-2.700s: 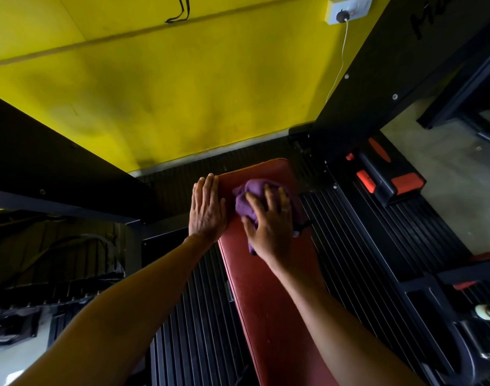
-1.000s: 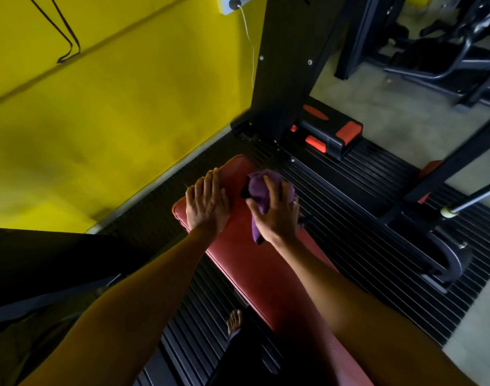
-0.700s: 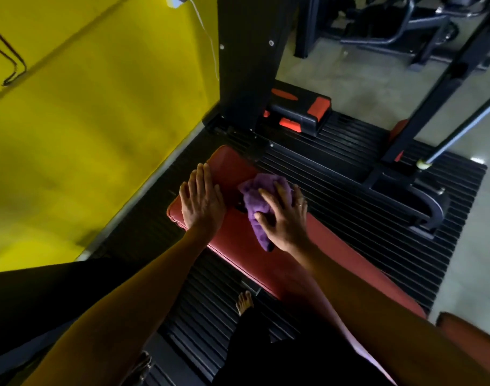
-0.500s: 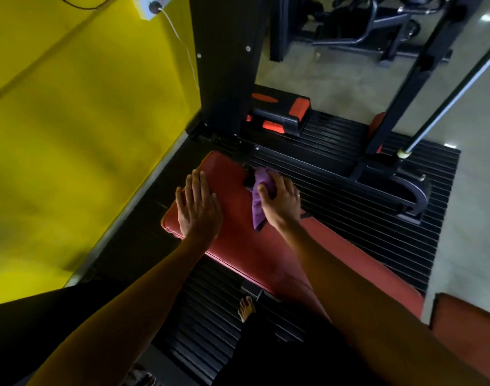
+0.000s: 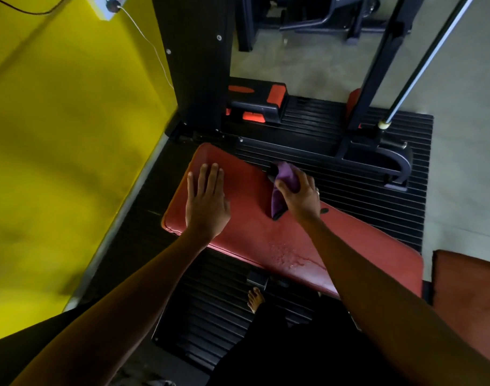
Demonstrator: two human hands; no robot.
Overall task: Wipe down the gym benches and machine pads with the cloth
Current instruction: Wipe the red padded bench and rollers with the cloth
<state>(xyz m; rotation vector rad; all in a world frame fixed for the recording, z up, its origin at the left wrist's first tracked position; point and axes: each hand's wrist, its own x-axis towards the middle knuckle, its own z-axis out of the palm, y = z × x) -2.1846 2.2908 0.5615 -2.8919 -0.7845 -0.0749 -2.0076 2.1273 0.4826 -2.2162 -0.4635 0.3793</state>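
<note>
A long red padded bench (image 5: pixel 246 218) lies across a black ribbed floor mat. My left hand (image 5: pixel 206 203) rests flat on the bench's left end, fingers straight. My right hand (image 5: pixel 301 197) grips a bunched purple cloth (image 5: pixel 284 183) at the bench's far edge, the cloth hanging over that edge. Wet drops show on the pad near my right forearm.
A yellow wall (image 5: pixel 71 121) stands at the left. A black machine column (image 5: pixel 199 65) rises behind the bench, with a black and red step block (image 5: pixel 255 104) at its foot. A curved black frame base (image 5: pixel 383 162) and a steel bar (image 5: pixel 422 65) are at right. Another red pad (image 5: pixel 466 296) shows at the right edge. My bare foot (image 5: pixel 255 299) stands below the bench.
The view has swung right along the bench. My right hand slid the cloth from the middle of the pad to its far edge. My left hand stayed flat on the left end.
</note>
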